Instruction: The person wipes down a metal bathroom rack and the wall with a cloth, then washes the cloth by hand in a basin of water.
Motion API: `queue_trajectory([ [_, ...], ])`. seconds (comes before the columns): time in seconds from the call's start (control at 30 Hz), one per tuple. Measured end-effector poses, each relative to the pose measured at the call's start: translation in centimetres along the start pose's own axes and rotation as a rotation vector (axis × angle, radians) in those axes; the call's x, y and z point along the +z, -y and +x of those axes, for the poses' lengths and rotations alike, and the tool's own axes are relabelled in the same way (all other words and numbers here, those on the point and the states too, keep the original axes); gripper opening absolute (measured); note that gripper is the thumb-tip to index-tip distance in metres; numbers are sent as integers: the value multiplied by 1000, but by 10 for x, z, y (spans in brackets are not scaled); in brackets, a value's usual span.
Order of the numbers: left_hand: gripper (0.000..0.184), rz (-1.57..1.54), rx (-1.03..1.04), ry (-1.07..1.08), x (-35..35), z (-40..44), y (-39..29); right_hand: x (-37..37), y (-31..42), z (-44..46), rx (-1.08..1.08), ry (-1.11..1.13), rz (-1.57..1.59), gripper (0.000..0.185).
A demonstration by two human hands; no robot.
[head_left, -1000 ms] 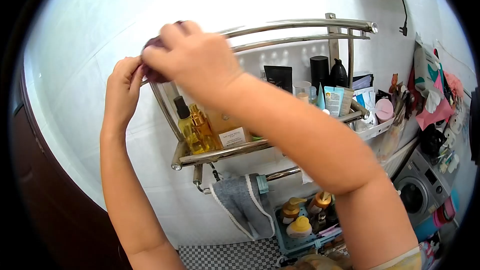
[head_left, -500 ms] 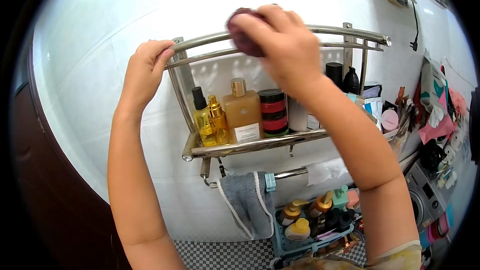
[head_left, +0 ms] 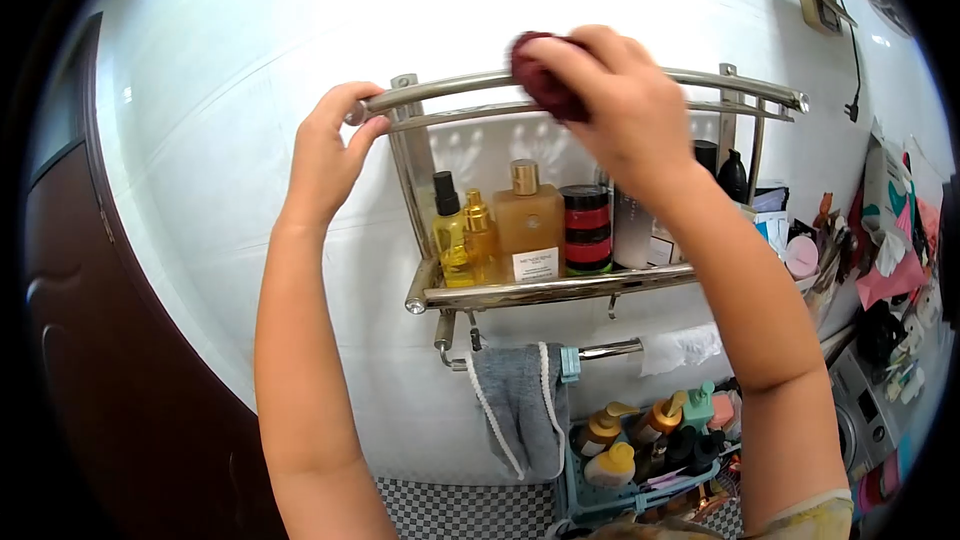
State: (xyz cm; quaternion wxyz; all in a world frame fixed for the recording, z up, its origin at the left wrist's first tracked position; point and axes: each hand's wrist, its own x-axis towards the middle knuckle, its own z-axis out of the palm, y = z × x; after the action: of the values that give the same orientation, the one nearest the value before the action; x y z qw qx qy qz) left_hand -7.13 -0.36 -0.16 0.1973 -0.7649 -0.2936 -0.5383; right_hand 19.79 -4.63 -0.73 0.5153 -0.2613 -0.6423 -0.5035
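Note:
Fingers wrapped round a dark red cloth (head_left: pixel 545 78), my right hand (head_left: pixel 635 105) is at the upper rail (head_left: pixel 450 86) of a metal wall shelf, with the cloth against the rail. My left hand (head_left: pixel 332 150) grips the left end of that same rail between thumb and fingers. Below, on the shelf, stand a yellow spray bottle (head_left: pixel 453 240), a gold-capped bottle (head_left: pixel 481 240), a large amber bottle (head_left: pixel 530 225) and a red and black jar (head_left: pixel 587 230). My right wrist and forearm hide part of the shelf's right side.
A grey cloth (head_left: pixel 520 410) and white paper (head_left: pixel 680 348) hang on the bar underneath. Lower down is a blue basket (head_left: pixel 590 495) of pump bottles. A brown door (head_left: pixel 120 340) stands at left, a washing machine (head_left: pixel 862 410) at right. A plug (head_left: pixel 851 112) dangles at upper right.
My right hand has moved with the dark red cloth from the rail's left end rightward along it. My left hand now holds the rail end. The view has shifted, uncovering the shelf bottles.

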Motion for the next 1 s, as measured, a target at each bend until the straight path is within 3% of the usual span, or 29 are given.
queue_trajectory([
  [0.1,23,-65,-68,-27,5,-1,2,-10,-10,-7,61,-7,-42,40],
  [0.2,25,-66,-107,-33,7,-1,-1,9,10,2,-5,-32,-36,39],
  [0.27,31,-103,-79,-135,10,-1,-2,24,30,17,-33,0,27,28],
  [0.33,36,-113,-104,-126,9,-1,-3,44,53,29,-28,29,72,35],
  [0.43,35,-88,-104,-148,7,-2,-9,68,89,45,-48,-33,133,29],
  [0.53,35,-5,-129,-232,12,-2,-10,73,103,52,41,56,105,30],
  [0.63,33,-49,-76,-213,11,-1,-1,61,82,40,-111,-20,202,29],
  [0.73,30,-76,-41,-176,8,-1,-4,38,52,29,-183,47,78,31],
  [0.8,30,-89,-104,-112,7,-2,-5,24,29,20,-210,24,7,21],
  [1.0,21,-74,-75,-123,9,-1,-5,17,10,4,-311,-74,-121,28],
])
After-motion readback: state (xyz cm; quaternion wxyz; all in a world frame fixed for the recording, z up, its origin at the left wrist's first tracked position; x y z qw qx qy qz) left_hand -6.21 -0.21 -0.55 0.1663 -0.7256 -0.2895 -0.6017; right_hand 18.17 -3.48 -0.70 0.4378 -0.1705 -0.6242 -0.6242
